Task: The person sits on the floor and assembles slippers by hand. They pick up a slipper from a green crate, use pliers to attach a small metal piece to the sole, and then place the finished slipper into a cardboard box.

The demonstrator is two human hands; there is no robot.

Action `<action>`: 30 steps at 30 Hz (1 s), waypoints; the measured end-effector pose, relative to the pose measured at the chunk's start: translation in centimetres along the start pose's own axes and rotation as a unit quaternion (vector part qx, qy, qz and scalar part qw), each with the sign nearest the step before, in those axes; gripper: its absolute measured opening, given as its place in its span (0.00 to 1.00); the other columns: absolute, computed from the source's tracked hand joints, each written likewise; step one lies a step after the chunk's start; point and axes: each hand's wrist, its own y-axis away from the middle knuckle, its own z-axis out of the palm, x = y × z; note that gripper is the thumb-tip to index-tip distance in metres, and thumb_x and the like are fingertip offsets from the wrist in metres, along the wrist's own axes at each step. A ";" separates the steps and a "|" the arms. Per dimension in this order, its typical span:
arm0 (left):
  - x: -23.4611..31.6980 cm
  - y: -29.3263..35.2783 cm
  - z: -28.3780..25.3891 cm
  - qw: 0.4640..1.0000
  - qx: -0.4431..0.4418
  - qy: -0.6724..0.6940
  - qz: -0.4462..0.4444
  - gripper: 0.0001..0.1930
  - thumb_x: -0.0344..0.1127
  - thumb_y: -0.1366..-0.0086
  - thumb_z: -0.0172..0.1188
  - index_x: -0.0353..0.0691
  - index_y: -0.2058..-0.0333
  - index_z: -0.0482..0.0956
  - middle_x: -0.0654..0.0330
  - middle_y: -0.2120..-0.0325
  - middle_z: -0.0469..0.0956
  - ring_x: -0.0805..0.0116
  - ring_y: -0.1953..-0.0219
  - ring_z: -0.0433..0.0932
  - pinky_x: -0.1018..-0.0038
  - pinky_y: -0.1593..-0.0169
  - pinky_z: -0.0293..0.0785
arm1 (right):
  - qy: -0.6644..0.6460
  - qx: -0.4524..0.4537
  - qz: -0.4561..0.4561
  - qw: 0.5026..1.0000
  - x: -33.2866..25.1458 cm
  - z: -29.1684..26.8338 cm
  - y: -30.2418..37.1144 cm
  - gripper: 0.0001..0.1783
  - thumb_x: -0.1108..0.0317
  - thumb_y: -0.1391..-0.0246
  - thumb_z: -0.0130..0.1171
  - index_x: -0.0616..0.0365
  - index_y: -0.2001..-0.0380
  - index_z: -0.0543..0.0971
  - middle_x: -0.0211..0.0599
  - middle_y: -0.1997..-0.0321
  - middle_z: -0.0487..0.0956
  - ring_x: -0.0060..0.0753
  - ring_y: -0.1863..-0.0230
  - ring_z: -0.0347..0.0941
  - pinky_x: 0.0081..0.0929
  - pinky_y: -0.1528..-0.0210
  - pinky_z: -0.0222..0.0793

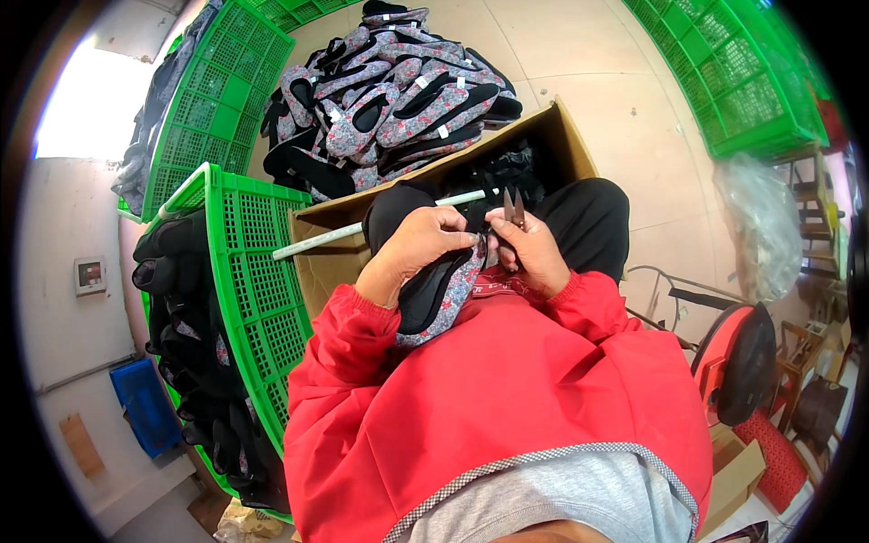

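In my lap, my left hand [424, 242] is closed on a floral slipper [451, 294] with a black inside, pinching it near its upper end. Close beside it, my right hand [534, 244] grips a small pair of scissors [513, 208], whose dark blades point up and away from me. Its fingertips meet the slipper's edge near my left fingers. What exactly is pinched between the two hands is too small to make out. Red sleeves cover both forearms.
An open cardboard box [575, 145] with black scraps stands before my knees, a pale rod [330, 237] across it. Beyond lies a heap of floral slippers [389, 100]. A green crate [258, 262] of dark slippers is at left; another green crate [724, 72] stands far right, near clear plastic [760, 226].
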 end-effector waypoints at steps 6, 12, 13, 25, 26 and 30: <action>-0.8 -0.4 0.2 0.982 -0.005 0.173 -0.070 0.08 0.30 0.40 0.67 0.35 0.76 0.79 0.69 0.79 0.73 0.81 0.76 0.69 0.80 0.72 0.64 | 0.176 -0.074 -0.004 0.982 -1.6 -2.2 1.7 0.16 0.62 0.30 0.46 0.60 0.47 0.73 0.28 0.66 0.76 0.16 0.72 0.67 0.16 0.69 0.64; -1.2 -1.1 0.2 0.963 -0.036 0.252 -0.087 0.07 0.31 0.35 0.63 0.34 0.70 0.81 0.65 0.75 0.78 0.79 0.74 0.74 0.80 0.69 0.69 | 0.256 -0.163 -0.009 0.953 -0.2 -2.4 1.6 0.14 0.61 0.29 0.46 0.62 0.55 0.72 0.31 0.62 0.74 0.20 0.57 0.70 0.21 0.51 0.67; -1.5 -1.3 0.2 0.965 -0.039 0.247 -0.079 0.07 0.32 0.34 0.63 0.34 0.69 0.81 0.64 0.74 0.80 0.78 0.73 0.75 0.79 0.67 0.71 | 0.224 -0.166 0.008 0.960 -0.4 -2.1 1.8 0.13 0.63 0.29 0.45 0.63 0.58 0.72 0.30 0.64 0.75 0.19 0.61 0.70 0.21 0.54 0.68; -1.1 -2.0 0.6 0.964 -0.054 0.241 -0.100 0.07 0.30 0.35 0.61 0.32 0.70 0.80 0.61 0.75 0.80 0.74 0.74 0.77 0.77 0.68 0.74 | 0.382 -0.157 -0.026 0.910 -2.4 -0.1 0.2 0.18 0.59 0.30 0.47 0.63 0.68 0.73 0.31 0.75 0.77 0.21 0.71 0.72 0.24 0.64 0.68; -1.1 -2.1 0.6 0.963 -0.054 0.242 -0.106 0.07 0.30 0.35 0.61 0.32 0.71 0.80 0.60 0.75 0.80 0.73 0.74 0.78 0.77 0.68 0.74 | 0.382 -0.158 -0.024 0.910 -2.4 -0.2 0.1 0.18 0.59 0.30 0.47 0.63 0.69 0.73 0.31 0.75 0.77 0.21 0.71 0.72 0.25 0.64 0.68; -1.4 -2.5 0.6 0.961 -0.058 0.242 -0.119 0.07 0.29 0.34 0.61 0.31 0.71 0.80 0.58 0.75 0.80 0.71 0.75 0.79 0.75 0.68 0.76 | 0.373 -0.163 -0.016 0.913 -2.0 -0.4 -0.3 0.19 0.58 0.30 0.48 0.63 0.69 0.73 0.31 0.75 0.77 0.21 0.71 0.72 0.25 0.65 0.68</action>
